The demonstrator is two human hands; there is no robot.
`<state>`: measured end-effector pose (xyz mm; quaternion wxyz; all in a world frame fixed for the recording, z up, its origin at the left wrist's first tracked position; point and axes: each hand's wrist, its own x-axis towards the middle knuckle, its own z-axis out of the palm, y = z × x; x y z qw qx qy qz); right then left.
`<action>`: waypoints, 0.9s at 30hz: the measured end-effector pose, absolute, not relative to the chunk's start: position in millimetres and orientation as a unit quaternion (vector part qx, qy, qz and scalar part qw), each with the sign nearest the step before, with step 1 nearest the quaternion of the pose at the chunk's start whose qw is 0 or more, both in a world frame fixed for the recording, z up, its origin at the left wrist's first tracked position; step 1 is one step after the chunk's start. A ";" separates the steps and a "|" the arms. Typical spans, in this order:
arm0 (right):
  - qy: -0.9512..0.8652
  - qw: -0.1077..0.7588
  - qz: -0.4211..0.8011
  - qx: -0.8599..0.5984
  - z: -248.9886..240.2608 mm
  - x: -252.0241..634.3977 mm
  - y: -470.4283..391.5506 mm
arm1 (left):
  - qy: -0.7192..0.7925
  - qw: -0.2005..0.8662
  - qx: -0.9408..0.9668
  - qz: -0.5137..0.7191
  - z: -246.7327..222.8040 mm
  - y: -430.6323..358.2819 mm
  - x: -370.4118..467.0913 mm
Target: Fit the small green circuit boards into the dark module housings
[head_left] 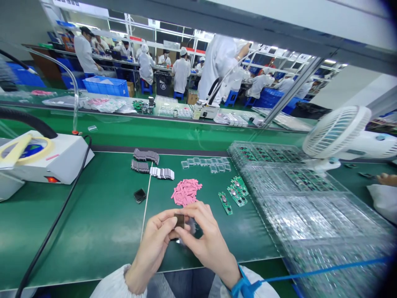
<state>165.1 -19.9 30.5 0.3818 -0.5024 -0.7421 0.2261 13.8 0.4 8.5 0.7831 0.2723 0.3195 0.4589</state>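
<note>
The left hand (156,235) and right hand (205,233) come together, fingertips and thumbs pinching a small, dark-brown, flat square piece (179,220) above the green tabletop (108,231). Taking that piece as the clock's centre, a loose heap of pink rectangular strips (186,191) lies near at 12 o'clock, transparent square plastic pieces (206,162) farther at 1, green printed circuit boards (238,191) at 2, clear plastic trays (297,211) at 3, glossy dark square pieces (139,195) at 10, and rows of thin grey pieces (141,166) at 11.
</note>
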 end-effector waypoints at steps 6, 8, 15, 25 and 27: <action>-0.701 0.425 0.264 -0.509 26.3 161.1 -20.3 | 0.322 0.783 0.271 0.459 10.8 0.0 14.1; -0.659 0.458 0.308 -0.510 26.6 159.4 -20.0 | 0.306 0.791 0.268 0.456 12.1 -0.1 13.7; -0.523 0.529 0.451 -0.493 24.0 154.5 -18.7 | 0.255 0.818 0.244 0.455 7.9 -0.8 11.4; -0.498 0.491 0.528 -0.482 31.4 151.1 -18.6 | 0.247 0.828 0.230 0.448 4.9 -2.4 10.1; -0.496 0.485 0.534 -0.483 31.8 150.8 -18.7 | 0.248 0.831 0.224 0.445 4.1 -2.5 10.1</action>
